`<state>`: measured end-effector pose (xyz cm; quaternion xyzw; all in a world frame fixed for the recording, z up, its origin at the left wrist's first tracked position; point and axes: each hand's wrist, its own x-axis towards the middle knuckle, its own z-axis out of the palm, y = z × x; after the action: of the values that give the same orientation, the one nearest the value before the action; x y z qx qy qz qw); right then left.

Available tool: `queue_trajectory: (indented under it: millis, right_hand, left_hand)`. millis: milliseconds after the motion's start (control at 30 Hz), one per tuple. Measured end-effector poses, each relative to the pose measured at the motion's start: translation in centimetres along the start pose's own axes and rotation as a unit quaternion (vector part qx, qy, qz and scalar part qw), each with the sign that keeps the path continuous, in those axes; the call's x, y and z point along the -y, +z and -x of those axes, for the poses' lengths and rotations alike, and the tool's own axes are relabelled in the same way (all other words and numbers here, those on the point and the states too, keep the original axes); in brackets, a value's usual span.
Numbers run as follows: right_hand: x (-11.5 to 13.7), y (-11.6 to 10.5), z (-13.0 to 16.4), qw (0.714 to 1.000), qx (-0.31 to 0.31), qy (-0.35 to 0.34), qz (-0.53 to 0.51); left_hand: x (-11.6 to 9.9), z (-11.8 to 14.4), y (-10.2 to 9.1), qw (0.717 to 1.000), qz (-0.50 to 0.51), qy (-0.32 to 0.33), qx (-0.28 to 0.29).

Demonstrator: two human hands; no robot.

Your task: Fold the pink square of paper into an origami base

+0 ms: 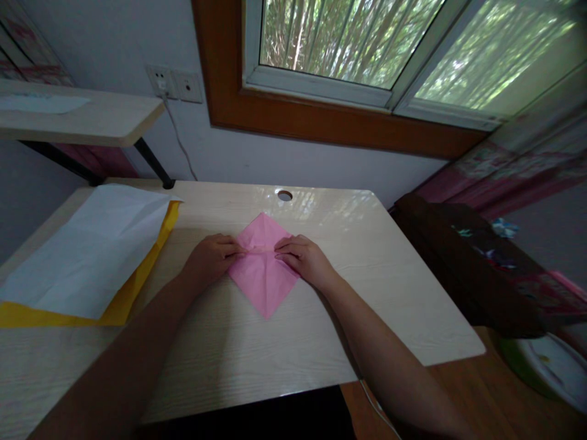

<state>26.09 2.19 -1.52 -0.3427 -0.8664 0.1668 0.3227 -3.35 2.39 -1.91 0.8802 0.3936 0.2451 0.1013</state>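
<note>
1. Daylight from a wood-framed window (348,43) falls on a pale, wood-grain desk (389,293) set against a grey wall, with green foliage visible through the glass.
2. At the middle of the desk lies a pink paper (263,278), turned so that its corners point toward the window and toward the person, like a diamond, with a crease running across its width.
3. Left hand (211,258) rests palm-down on the left corner of the pink paper, fingers curled loosely and fingertips pressing along the crease; it grips nothing, only holds the sheet flat.
4. Right hand (303,256) mirrors it on the right corner, fingers bent and pressing down at the crease, also closed around nothing.
5. The fingertips of the two hands come close to each other at the centre of the sheet; whether they touch cannot be told.
6. To the left, well apart from the hands, a large white sheet (87,250) lies over a yellow sheet (123,302) whose edge shows along its right and near sides.
7. A round cable hole (285,195) sits in the desk near the far edge, just beyond the paper's top corner.
8. A wall socket (174,84) with a cord hangs above the desk's left rear corner, beside a lighter shelf (92,119).
</note>
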Motion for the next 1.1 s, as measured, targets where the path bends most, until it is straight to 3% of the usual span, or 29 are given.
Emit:
queue_trajectory:
  millis: [167,367,633,900,1100]
  right_hand:
    - [0.2,0.0,0.0,1.0,-0.002,-0.004,-0.001]
    - [0.6,0.2,-0.2,1.0,-0.005,-0.01,-0.004]
    - [0.7,0.4,-0.4,1.0,-0.003,-0.022,-0.02]
    - [0.7,0.1,-0.4,1.0,-0.004,-0.026,-0.016]
    - [0.7,0.2,-0.5,0.999,0.008,-0.032,-0.011]
  left_hand:
    - [-1.3,-0.3,-0.7,0.996,-0.083,0.017,0.011]
    - [-3.1,-0.5,-0.5,0.994,-0.108,0.023,0.019]
    - [-2.9,-0.6,0.8,1.0,-0.024,-0.008,-0.013]
    - [-3.3,-0.4,0.2,0.996,-0.085,0.006,-0.025]
    - [-3.5,-0.4,-0.1,0.996,-0.084,0.019,0.017]
